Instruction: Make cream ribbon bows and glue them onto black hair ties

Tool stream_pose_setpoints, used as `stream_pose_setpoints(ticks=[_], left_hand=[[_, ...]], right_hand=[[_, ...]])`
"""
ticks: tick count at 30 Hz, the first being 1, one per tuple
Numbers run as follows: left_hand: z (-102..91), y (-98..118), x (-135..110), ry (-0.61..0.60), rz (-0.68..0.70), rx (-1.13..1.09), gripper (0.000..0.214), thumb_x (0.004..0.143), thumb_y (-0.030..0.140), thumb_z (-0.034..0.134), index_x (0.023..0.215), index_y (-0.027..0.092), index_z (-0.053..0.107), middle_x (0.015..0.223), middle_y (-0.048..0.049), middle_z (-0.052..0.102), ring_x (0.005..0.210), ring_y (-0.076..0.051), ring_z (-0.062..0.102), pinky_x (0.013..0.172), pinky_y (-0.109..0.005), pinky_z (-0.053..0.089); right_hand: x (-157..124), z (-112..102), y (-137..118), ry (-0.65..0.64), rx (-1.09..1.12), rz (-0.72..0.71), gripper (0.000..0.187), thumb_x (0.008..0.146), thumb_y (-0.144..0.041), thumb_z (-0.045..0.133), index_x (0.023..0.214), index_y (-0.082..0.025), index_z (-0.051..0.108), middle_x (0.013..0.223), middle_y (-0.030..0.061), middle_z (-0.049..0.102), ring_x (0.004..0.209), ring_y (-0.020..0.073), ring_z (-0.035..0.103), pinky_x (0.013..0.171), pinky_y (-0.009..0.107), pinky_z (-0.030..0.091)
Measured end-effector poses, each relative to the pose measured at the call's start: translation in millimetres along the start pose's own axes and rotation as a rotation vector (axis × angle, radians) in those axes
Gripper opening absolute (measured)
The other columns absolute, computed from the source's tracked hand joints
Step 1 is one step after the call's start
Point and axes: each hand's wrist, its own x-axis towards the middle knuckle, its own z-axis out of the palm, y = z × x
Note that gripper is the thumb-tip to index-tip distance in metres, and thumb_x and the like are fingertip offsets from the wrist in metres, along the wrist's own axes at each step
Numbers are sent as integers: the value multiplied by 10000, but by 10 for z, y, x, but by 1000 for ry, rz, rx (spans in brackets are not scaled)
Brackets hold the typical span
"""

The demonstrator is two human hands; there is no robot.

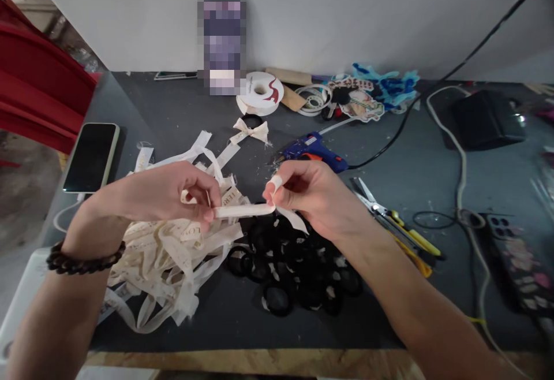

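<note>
My left hand (173, 195) and my right hand (311, 192) pinch the two ends of a short cream ribbon strip (244, 211), held taut and level between them above the table. A second ribbon piece is tucked in my left fingers, and a tail hangs below my right hand. Under my left hand lies a heap of cut cream ribbon pieces (168, 259). Below my right hand sits a pile of black elastic hair ties (294, 267). A finished cream bow (250, 131) lies farther back.
A blue glue gun (314, 150) lies just behind my right hand, scissors (392, 215) to its right. A ribbon spool (260, 92), stickers and blue trim sit at the back. A phone (92, 156) lies at left, cables, a black box (487, 119) and another phone at right.
</note>
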Motion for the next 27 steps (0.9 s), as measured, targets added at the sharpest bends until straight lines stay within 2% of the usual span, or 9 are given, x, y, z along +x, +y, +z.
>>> stream_pose_setpoints(ticks=[4,8,10,12,14,17,21,27], left_hand=[[52,-18,7,19,122,-66,52,833,244,799,801,209,780,805,-3,773,731,-140,698,654,-206,494],[153,-61,93,180,381,-337,86,768,170,875,785,214,802,1055,-90,789,958,-234,747,834,-315,583],[222,-66,150,241,501,-461,97,769,163,876,751,214,795,1081,-104,785,953,-251,756,841,-350,601],[294,-66,201,213,565,-565,102,788,182,867,735,214,786,1038,-106,795,912,-263,768,847,-391,617],[361,-72,241,182,584,-644,95,813,212,860,757,219,783,942,-91,805,865,-251,772,864,-409,621],[434,-91,280,226,600,-751,89,829,271,866,815,225,791,844,-58,794,811,-211,761,833,-369,623],[473,-101,317,289,569,-825,125,807,300,888,804,211,800,797,-41,784,739,-173,741,747,-299,607],[498,-88,353,321,470,-870,90,846,242,858,817,179,801,721,-20,761,674,-109,692,677,-213,559]], right_hand=[[-19,90,10,-7,45,69,445,664,-317,967,634,-197,540,639,-37,644,608,99,594,590,232,468],[-28,165,17,7,79,72,498,654,-295,972,638,-195,484,622,-45,645,572,82,585,558,204,450],[-29,182,33,10,142,66,535,652,-270,972,626,-198,443,608,-49,649,568,82,602,551,193,453],[-27,184,55,-7,217,69,518,650,-237,972,644,-200,456,605,-56,659,561,81,610,538,183,453],[-23,177,79,-25,261,75,406,644,-220,977,755,-211,587,621,-65,679,564,84,617,549,186,475],[-16,167,106,-32,257,61,352,658,-256,977,897,-228,721,646,-62,693,591,84,627,592,196,502],[-19,167,112,-5,251,19,263,692,-343,958,755,-236,726,649,-55,674,596,87,604,572,205,473],[-42,159,87,-25,251,8,183,743,-343,927,799,-269,770,802,-40,719,718,109,642,659,235,505]])
